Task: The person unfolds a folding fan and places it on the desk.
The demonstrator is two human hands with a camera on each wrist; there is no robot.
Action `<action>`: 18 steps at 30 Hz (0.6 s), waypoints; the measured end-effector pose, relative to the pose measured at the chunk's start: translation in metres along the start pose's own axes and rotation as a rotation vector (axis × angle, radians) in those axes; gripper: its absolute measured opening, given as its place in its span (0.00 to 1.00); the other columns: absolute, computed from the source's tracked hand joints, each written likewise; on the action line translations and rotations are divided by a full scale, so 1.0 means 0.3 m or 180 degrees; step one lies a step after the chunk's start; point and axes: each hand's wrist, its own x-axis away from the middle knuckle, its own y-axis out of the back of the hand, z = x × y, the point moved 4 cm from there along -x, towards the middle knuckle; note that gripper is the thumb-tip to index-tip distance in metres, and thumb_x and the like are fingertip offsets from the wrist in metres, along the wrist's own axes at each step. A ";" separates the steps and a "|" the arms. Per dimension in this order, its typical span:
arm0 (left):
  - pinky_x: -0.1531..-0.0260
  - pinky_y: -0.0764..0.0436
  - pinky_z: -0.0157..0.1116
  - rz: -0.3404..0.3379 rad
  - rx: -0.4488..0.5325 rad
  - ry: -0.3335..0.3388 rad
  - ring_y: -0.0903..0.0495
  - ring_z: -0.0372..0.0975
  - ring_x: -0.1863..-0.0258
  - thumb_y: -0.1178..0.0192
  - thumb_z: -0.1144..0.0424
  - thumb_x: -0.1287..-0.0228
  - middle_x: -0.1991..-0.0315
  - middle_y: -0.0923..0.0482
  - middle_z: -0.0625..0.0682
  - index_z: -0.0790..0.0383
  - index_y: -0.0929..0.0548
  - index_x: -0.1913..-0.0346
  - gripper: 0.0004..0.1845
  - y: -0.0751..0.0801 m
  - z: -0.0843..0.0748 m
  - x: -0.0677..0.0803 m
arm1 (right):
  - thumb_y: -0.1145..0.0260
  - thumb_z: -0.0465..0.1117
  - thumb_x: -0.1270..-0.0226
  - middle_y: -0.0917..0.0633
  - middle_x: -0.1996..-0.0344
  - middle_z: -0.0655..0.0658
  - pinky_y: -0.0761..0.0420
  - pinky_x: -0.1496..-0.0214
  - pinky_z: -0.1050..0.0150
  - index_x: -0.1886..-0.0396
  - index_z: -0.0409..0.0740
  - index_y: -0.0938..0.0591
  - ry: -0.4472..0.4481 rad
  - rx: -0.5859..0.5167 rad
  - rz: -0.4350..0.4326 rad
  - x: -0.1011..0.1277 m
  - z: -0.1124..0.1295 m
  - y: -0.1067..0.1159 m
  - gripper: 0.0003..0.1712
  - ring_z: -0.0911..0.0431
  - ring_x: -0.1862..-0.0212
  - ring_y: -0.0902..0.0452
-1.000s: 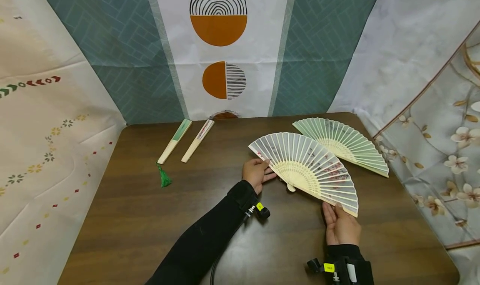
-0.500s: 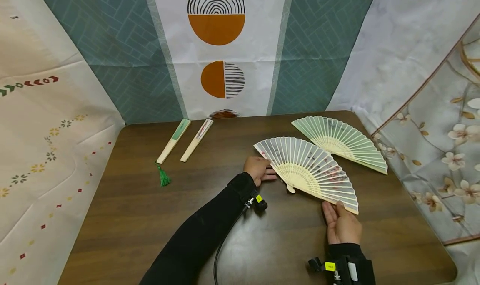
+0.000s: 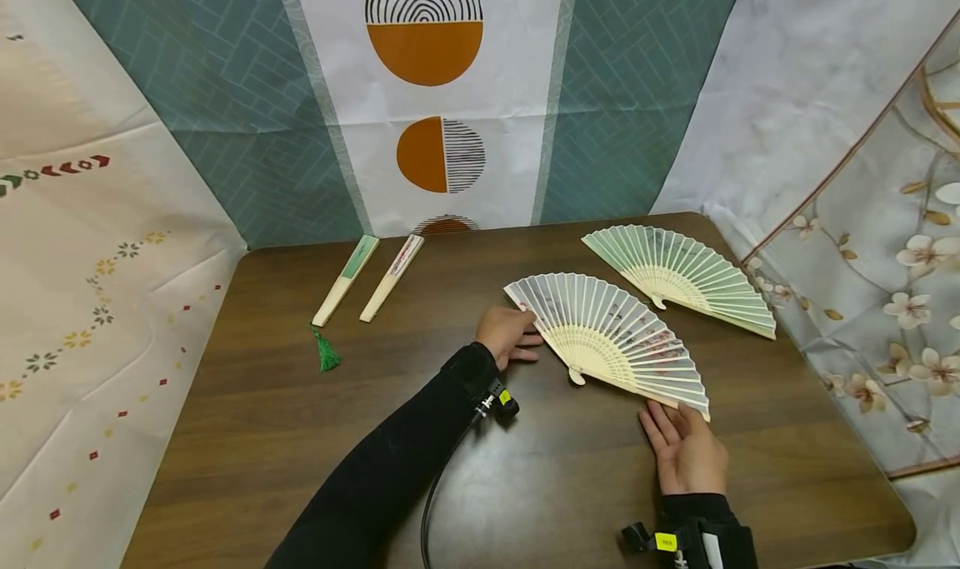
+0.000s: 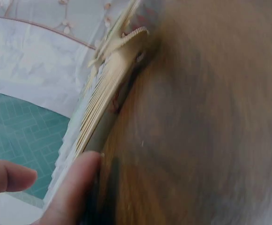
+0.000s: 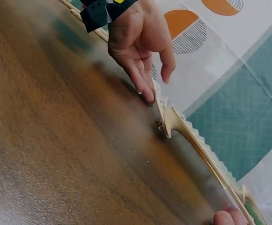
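A spread white folding fan (image 3: 611, 336) with pink floral print and pale ribs lies low at the table surface, its pivot toward me. My left hand (image 3: 504, 336) is at its left end, fingers straight along the edge. The left wrist view shows a fingertip (image 4: 86, 168) right at the ribs, another finger standing apart. In the right wrist view, the left thumb (image 5: 167, 65) is away from the fan. My right hand (image 3: 693, 456), palm up, is at the right end, straight fingers at the edge; its fingertips (image 5: 227, 218) sit beside the ribs.
A spread green folding fan (image 3: 678, 277) lies behind to the right. Two folded fans, one green (image 3: 347, 282) with a green tassel (image 3: 326, 352) and one white (image 3: 392, 279), lie at the back left of the brown table (image 3: 300, 469). Patterned cloths (image 3: 630, 94) hang behind.
The white fan has shifted slightly toward me, so it no longer overlaps the green fan, whose pivot now shows. Both hands have moved slightly with it, and the head view has shifted a little.
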 end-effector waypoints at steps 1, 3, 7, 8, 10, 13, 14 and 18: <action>0.66 0.02 0.42 -0.0016 0.0009 -0.0009 0.05 0.53 0.51 0.40 0.67 0.19 0.40 0.13 0.70 0.78 0.19 0.32 0.21 0.005 -0.001 0.000 | 0.42 0.48 0.06 0.25 0.28 0.47 0.03 0.45 0.62 0.04 0.53 0.53 -0.0016 -0.0010 0.0001 0.000 0.000 0.002 0.45 0.63 0.50 0.07; 0.65 0.02 0.42 -0.0025 0.0032 -0.0024 0.05 0.53 0.51 0.40 0.68 0.20 0.41 0.13 0.71 0.79 0.19 0.32 0.21 0.014 -0.004 0.002 | 0.42 0.49 0.06 0.19 0.33 0.48 0.03 0.47 0.61 0.04 0.53 0.53 -0.0024 -0.0025 -0.0007 0.002 0.000 0.006 0.44 0.63 0.51 0.06; 0.61 0.01 0.43 -0.0036 -0.0033 -0.0077 0.04 0.54 0.50 0.40 0.69 0.19 0.41 0.12 0.71 0.79 0.18 0.32 0.21 0.027 -0.010 0.001 | 0.45 0.48 0.05 0.10 0.56 0.54 0.02 0.49 0.60 0.04 0.54 0.52 -0.0052 -0.0061 0.0056 0.008 0.008 0.010 0.42 0.61 0.51 0.06; 0.61 0.01 0.43 -0.0041 -0.0058 -0.0098 0.04 0.54 0.50 0.40 0.69 0.19 0.41 0.11 0.71 0.79 0.18 0.32 0.21 0.030 -0.010 0.001 | 0.46 0.48 0.05 0.09 0.59 0.55 0.03 0.49 0.60 0.04 0.55 0.52 -0.0065 -0.0048 0.0076 0.011 0.011 0.011 0.41 0.61 0.51 0.06; 0.60 0.01 0.43 -0.0052 -0.0108 -0.0140 0.04 0.53 0.50 0.40 0.69 0.19 0.41 0.11 0.70 0.78 0.16 0.32 0.21 0.036 -0.012 0.000 | 0.49 0.49 0.04 0.07 0.61 0.56 0.03 0.46 0.61 0.05 0.56 0.51 -0.0109 0.0035 0.0143 0.018 0.018 0.012 0.38 0.62 0.49 0.06; 0.61 0.01 0.44 -0.0058 -0.0150 -0.0187 0.03 0.53 0.50 0.40 0.69 0.20 0.43 0.10 0.68 0.77 0.15 0.33 0.20 0.042 -0.011 0.001 | 0.52 0.52 0.03 0.06 0.60 0.57 0.04 0.41 0.62 0.15 0.54 0.44 -0.0183 0.0246 0.0207 0.031 0.023 0.019 0.27 0.63 0.47 0.06; 0.62 0.01 0.44 -0.0061 -0.0161 -0.0189 0.03 0.53 0.50 0.40 0.69 0.20 0.43 0.10 0.68 0.77 0.14 0.34 0.19 0.045 -0.009 0.003 | 0.54 0.53 0.03 0.06 0.60 0.57 0.05 0.39 0.62 0.20 0.54 0.43 -0.0202 0.0321 0.0239 0.035 0.022 0.023 0.23 0.63 0.46 0.06; 0.64 0.02 0.43 -0.0070 -0.0212 -0.0201 0.03 0.53 0.49 0.40 0.68 0.20 0.42 0.09 0.68 0.76 0.14 0.34 0.20 0.055 0.004 0.012 | 0.57 0.52 0.02 0.07 0.59 0.58 0.06 0.35 0.63 0.30 0.54 0.41 -0.0264 0.0528 0.0357 0.049 0.006 0.044 0.14 0.64 0.46 0.07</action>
